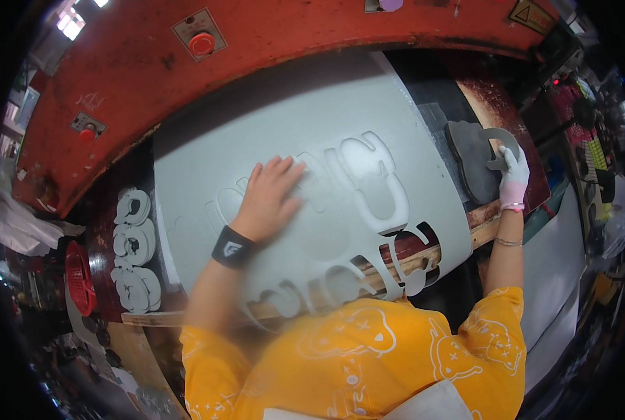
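My left hand (pixel 270 199), bare with a black wristband, lies over a large pale grey sheet (pixel 284 105), fingers stretched out and slightly blurred. Around it, curved outlines are cut into the sheet, and C-shaped openings run along its near edge. A white U-shaped piece (pixel 395 203) stands out on the sheet, right of the hand. My right hand (pixel 515 175), in a white and pink glove, is closed on a grey C-shaped piece (pixel 500 135) at the far right. That piece is held beside a dark, rounded slab (pixel 472 164).
Stacks of pale curved pieces (pixel 136 245) stand left of the sheet, with a red plastic basket (pixel 81 280) farther left. A red machine beam (pixel 270 35) with a red push button (pixel 202 44) spans the far side. A wooden rail (pixel 484 224) edges the near side.
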A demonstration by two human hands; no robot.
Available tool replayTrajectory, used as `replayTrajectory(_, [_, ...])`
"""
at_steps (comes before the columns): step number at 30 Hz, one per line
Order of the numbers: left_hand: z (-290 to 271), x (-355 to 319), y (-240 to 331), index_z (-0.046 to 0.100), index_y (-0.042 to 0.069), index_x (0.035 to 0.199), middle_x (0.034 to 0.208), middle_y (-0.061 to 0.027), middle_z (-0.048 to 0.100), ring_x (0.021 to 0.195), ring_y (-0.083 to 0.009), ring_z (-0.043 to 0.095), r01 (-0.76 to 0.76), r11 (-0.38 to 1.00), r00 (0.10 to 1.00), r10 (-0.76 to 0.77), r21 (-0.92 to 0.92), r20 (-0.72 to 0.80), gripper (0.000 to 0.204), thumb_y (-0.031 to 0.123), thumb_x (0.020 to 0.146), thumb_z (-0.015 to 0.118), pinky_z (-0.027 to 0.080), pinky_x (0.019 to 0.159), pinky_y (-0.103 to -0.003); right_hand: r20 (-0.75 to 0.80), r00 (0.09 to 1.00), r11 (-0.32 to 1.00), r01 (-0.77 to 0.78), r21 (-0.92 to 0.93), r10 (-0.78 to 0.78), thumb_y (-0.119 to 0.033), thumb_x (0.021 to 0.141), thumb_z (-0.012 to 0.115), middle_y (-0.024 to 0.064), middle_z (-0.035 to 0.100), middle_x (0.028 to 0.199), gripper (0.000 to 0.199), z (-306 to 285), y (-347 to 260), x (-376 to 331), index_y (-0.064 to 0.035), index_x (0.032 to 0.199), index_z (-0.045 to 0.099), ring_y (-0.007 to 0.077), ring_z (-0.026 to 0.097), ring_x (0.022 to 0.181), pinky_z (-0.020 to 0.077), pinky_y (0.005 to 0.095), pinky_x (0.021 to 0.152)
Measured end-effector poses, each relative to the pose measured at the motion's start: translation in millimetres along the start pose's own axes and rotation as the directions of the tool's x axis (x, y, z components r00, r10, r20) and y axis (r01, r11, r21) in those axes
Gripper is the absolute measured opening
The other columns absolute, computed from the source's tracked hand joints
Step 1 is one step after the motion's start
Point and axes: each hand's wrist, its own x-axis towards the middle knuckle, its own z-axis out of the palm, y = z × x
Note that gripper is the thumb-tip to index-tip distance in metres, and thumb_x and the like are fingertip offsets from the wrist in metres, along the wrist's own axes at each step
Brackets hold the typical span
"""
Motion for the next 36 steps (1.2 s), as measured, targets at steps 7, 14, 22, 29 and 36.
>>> replayTrajectory(7, [-3.4, 1.1, 15.4, 0.058, 0.013, 0.129, 0.134, -0.0166, 0.050, 0.127, -0.0378, 0.044, -0.018, 0.996, 1.000, 0.017, 0.091, 0.013, 0.055, 0.025, 0.076, 0.072, 0.029, 0.109, -0.053, -0.006, 0.983, 0.875, 0.158, -0.457, -0.181, -0.010, 0.088, 0.063, 0.0135, 0.070, 0.103, 0.027, -2.7, -6.8, 8.5, 0.0046, 0.110, 0.065, 0.0187, 0.065, 0.096, 0.0491, 0.0299, 0.087])
replayTrajectory(14, [-13.8, 21.2, 8.1, 0.061, 0.012, 0.122, 0.129, -0.0176, 0.052, 0.126, -0.0385, 0.042, -0.083, 0.995, 0.986, 0.074, 0.056, 0.152, 0.055, 0.023, 0.070, 0.076, 0.030, 0.108, -0.052, 0.012, 0.978, 0.931, 0.200, -0.305, -0.206, -0.003, 0.090, 0.056, 0.0073, 0.070, 0.104, 0.027, -0.4, 3.1, 32.3, 0.0014, 0.115, 0.065, 0.0125, 0.064, 0.093, 0.0500, 0.0255, 0.083])
replayTrajectory(22, [-21.0, 27.5, 9.2, 0.061, 0.009, 0.089, 0.097, -0.0111, 0.051, 0.098, -0.0328, 0.050, -0.152, 0.986, 0.988, 0.152, 0.064, 0.007, 0.040, 0.026, 0.061, 0.083, 0.040, 0.089, -0.044, 0.004, 0.972, 0.928, 0.224, -0.297, -0.234, -0.003, 0.090, 0.057, 0.0075, 0.070, 0.103, 0.026, -0.9, 11.2, 33.5, 0.0012, 0.114, 0.066, 0.0115, 0.063, 0.092, 0.0498, 0.0253, 0.083])
replayTrajectory(29, [-19.6, 24.1, 3.4, 0.059, 0.008, 0.084, 0.086, -0.0082, 0.060, 0.087, -0.0297, 0.054, 0.050, 0.998, 0.985, -0.056, 0.038, 0.163, 0.042, 0.031, 0.060, 0.085, 0.044, 0.080, -0.040, -0.032, 0.944, 0.883, 0.296, -0.364, -0.329, -0.002, 0.089, 0.057, 0.0103, 0.071, 0.105, 0.025, -4.4, 13.2, 35.4, 0.0003, 0.110, 0.068, 0.0169, 0.065, 0.096, 0.0494, 0.0283, 0.087])
replayTrajectory(36, [-20.6, 15.0, -0.7, 0.064, 0.002, 0.097, 0.090, -0.0120, 0.066, 0.085, -0.0301, 0.061, 0.191, 0.958, 0.966, -0.145, -0.213, 0.213, 0.029, 0.019, 0.076, 0.074, 0.049, 0.077, -0.035, 0.147, 0.850, 0.586, 0.464, -0.664, -0.506, -0.008, 0.082, 0.059, 0.0165, 0.068, 0.110, 0.023, -42.9, 59.6, 54.3, -0.0078, 0.100, 0.074, 0.0332, 0.061, 0.109, 0.0449, 0.0369, 0.099])
